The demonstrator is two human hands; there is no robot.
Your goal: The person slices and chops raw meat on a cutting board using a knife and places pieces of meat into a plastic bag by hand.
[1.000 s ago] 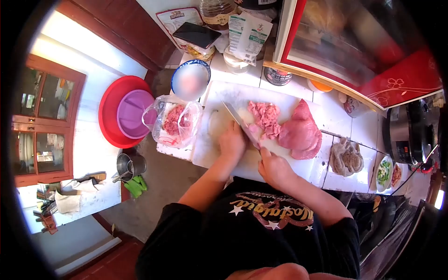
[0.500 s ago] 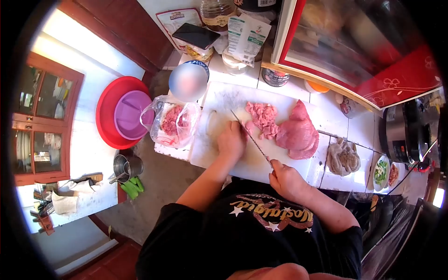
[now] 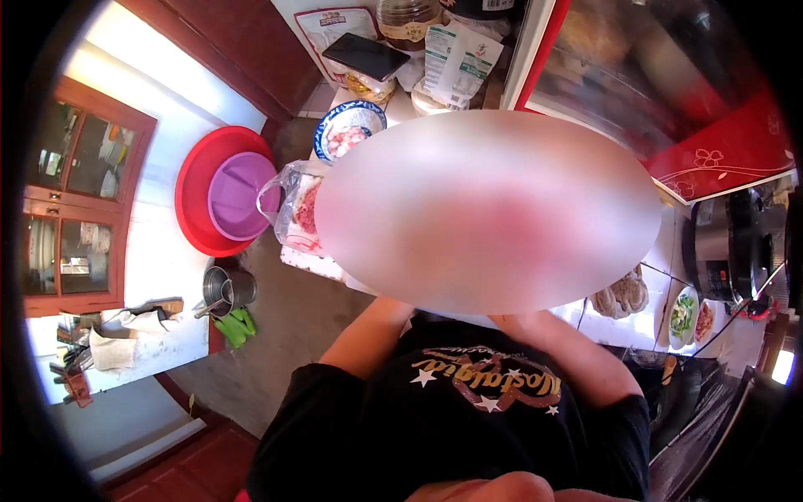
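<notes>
A large blurred patch covers the middle of the view, so the fingers of both hands and what they hold are hidden. Only the wrist end of my left hand (image 3: 396, 308) shows at the patch's lower edge. To its right, part of my right hand (image 3: 520, 321) comes out from under the same blur. Pink tones of meat show faintly through the blur. Left of the patch, a clear plastic bag (image 3: 284, 201) holds minced meat (image 3: 308, 211). Behind the bag, a blue-rimmed bowl (image 3: 355, 109) contains pale pinkish pieces (image 3: 343, 142).
A grey-brown cloth (image 3: 623, 294) and a plate of chopped greens (image 3: 683, 309) lie to the right. A glass-fronted red cabinet (image 3: 711, 167) borders the counter. On the left are a purple basin (image 3: 238, 197) inside a red basin (image 3: 192, 180) and a metal pot (image 3: 230, 289).
The view has shifted slightly, and blur now covers the cutting board. Earlier, my right hand gripped a knife beside chopped meat and my left hand rested on the board.
</notes>
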